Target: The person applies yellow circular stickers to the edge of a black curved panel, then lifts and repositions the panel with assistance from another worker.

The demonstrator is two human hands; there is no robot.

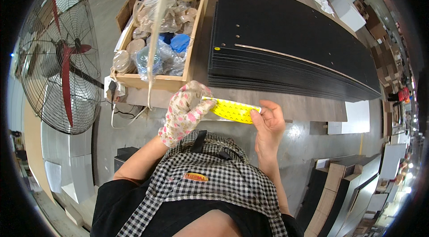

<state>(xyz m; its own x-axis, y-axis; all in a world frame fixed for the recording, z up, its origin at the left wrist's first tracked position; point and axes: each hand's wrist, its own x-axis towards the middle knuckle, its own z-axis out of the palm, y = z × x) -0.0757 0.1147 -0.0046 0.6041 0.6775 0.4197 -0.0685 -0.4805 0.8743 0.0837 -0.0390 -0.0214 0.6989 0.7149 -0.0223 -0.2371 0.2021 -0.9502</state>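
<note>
A sheet of small yellow round stickers (232, 112) stretches between my two hands, in front of the table's near edge. My left hand (187, 113), in a white glove with a pink floral print, pinches the sheet's left end. Bare, my right hand (269, 123) grips the right end, its thumb lying on the sheet's face. Beyond the sheet lies a stack of black boards (286, 31) with small holes along their ends. One yellow round sticker (217, 49) shows at the near left corner of the top board.
Left of the boards, a wooden box (154, 80) holds plastic-wrapped rolls and bags. A white cord (155, 36) hangs in front of it. A large caged fan (60, 56) stands at the far left. More boards (333, 192) are stacked low at the right.
</note>
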